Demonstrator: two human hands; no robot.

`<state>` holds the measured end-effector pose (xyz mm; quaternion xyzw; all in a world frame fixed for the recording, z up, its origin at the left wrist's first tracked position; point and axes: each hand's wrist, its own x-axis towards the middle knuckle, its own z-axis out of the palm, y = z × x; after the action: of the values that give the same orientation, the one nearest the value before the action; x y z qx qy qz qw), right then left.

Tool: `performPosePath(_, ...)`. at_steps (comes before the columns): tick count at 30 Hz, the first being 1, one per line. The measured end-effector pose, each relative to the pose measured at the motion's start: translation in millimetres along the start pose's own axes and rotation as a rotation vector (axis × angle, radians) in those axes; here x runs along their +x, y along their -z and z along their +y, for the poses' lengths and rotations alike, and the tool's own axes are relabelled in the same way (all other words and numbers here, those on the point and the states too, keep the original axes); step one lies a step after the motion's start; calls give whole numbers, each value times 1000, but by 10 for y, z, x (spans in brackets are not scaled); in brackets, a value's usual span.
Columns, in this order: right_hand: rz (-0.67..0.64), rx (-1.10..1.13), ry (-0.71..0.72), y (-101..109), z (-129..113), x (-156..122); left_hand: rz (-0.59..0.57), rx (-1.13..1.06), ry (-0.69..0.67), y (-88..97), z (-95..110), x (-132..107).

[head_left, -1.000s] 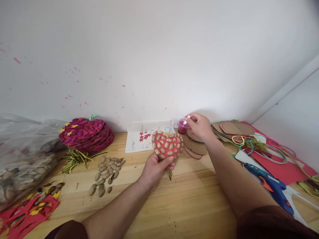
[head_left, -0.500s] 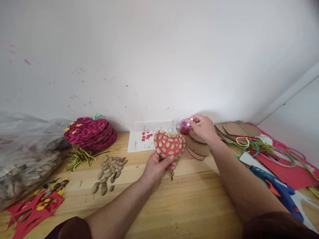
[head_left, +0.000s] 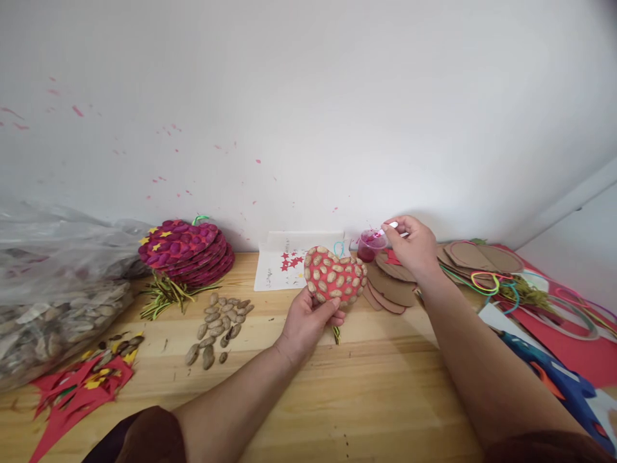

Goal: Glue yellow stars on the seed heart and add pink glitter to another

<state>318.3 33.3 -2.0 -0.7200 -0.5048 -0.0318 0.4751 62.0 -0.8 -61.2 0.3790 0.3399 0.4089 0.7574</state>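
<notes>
My left hand (head_left: 308,321) is closed around the lower part of a heart-shaped peanut craft (head_left: 337,278), thumb in front. Whole peanuts are stuck over its red face, and a thin blue loop sticks up from its top. My right hand (head_left: 412,243) pinches a white-handled paintbrush (head_left: 389,227), whose lower end is stained pink. That end is over the mouth of a small clear cup of purple paint (head_left: 370,247) by the wall. Loose peanuts (head_left: 219,325) lie on the wooden table (head_left: 366,399), left of my left hand.
Purple-painted peanut crafts (head_left: 187,247) are stacked at the left, beside a plastic bag of peanuts (head_left: 72,321) and red paper scraps (head_left: 87,386). Cardboard pieces (head_left: 393,283) lie behind my right forearm. A blue glue gun (head_left: 559,373) and coloured cords (head_left: 486,283) are at the right.
My right hand has lifted slightly, and more of the white-handled paintbrush shows above the cup. The view has shifted, moving everything a little rightward. My left hand keeps hold of the heart.
</notes>
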Motion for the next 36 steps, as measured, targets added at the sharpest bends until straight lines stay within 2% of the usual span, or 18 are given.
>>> performPosePath(5, -31, 16, -1, -4, 12, 7, -6, -8, -13, -12, -4, -3)
performPosePath(10, 6, -25, 44, 20, 1, -1, -12, -13, -10, -8, -21, 15)
performPosePath(17, -6, -57, 84, 31, -29, -17, -16, -23, -15, 4, -46, 39)
performPosePath(36, -12, -81, 101, 61, -38, -8, 4, -29, -17, -8, -50, 34)
